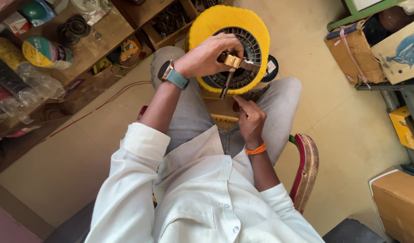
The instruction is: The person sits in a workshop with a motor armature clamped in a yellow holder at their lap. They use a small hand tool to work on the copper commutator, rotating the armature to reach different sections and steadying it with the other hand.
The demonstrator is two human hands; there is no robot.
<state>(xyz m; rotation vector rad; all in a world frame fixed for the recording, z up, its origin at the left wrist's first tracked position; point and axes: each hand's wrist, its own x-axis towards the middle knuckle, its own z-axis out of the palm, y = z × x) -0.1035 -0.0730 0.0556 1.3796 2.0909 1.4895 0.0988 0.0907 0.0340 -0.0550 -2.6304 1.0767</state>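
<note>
I sit on a chair and look down at my lap. My left hand, with a watch on its wrist, is closed around a small brass-coloured part with a dark shaft and holds it up over a yellow spool with a dark ribbed centre. My right hand, wearing an orange thread bracelet, rests lower on my thigh with its fingers curled. Whether it pinches anything is hidden.
A wooden shelf at the left carries tape rolls, plastic bags and small parts. Red wire runs across the floor. Cardboard boxes stand at the right, one more at the lower right. The chair's red-edged arm is by my right elbow.
</note>
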